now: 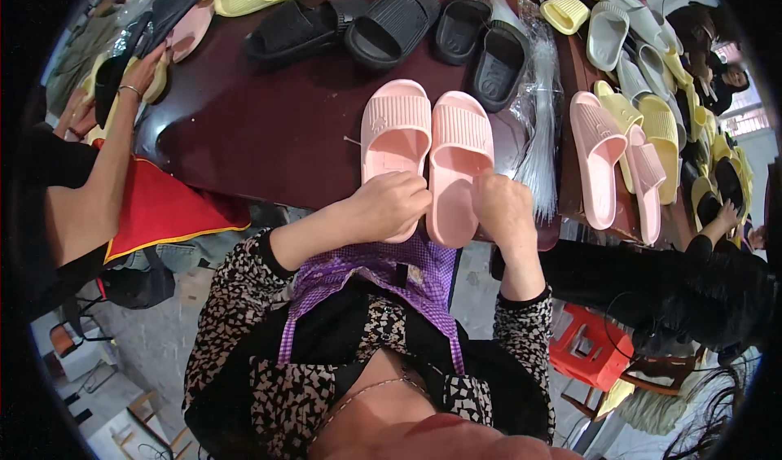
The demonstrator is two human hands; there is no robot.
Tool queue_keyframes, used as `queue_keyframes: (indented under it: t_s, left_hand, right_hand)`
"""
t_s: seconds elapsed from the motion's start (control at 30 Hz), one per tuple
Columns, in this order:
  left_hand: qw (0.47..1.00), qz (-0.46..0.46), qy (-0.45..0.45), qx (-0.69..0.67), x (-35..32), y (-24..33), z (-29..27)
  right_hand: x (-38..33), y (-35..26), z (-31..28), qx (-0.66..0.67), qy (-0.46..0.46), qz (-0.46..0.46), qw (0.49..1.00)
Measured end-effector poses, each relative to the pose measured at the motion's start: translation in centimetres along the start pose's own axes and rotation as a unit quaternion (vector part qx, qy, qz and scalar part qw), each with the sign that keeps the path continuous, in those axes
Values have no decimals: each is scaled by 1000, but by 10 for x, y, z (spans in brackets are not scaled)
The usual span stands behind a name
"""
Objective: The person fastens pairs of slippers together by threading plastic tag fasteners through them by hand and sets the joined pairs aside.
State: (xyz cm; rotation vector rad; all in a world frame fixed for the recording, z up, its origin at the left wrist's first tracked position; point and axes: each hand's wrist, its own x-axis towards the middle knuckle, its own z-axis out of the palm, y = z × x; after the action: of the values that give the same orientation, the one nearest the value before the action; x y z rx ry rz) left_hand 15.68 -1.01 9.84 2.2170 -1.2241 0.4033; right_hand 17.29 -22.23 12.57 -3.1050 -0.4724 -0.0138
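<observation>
Two pink slide slippers lie side by side in front of me, toes pointing away: the left slipper (397, 116) and the right slipper (461, 126). Their heels reach over the near table edge. My left hand (393, 205) is closed above the left slipper's footbed, its fingertips at the gap between the pair. At the outer edge of the right slipper, my right hand (505, 205) is closed too, fingers curled. What either hand pinches is hidden. A thin pale strand (352, 141) pokes out beside the left slipper's strap.
Black slippers (391, 24) stand along the dark red table (261, 151) beyond the pair. Clear plastic strands (538, 134) lie in a bundle at right, before pink and yellow slippers (599, 159). Co-workers' arms (114, 146) reach in from both sides. A red stool (588, 346) stands lower right.
</observation>
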Motion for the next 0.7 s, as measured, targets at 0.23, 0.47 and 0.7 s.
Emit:
queue_keyframes:
  t_s: [0.23,0.47,0.7]
  left_hand:
    - [992,39,-33,-115,15,23,-6]
    - [992,30,-34,-115,11,20,-13]
    - [999,-25,-9,25,11,-14,-9]
  right_hand:
    - [0,0,5,-5,89,-19,996]
    - [-2,-5,-6,55,10,36,998]
    - [8,-8,1,79,51,40,995]
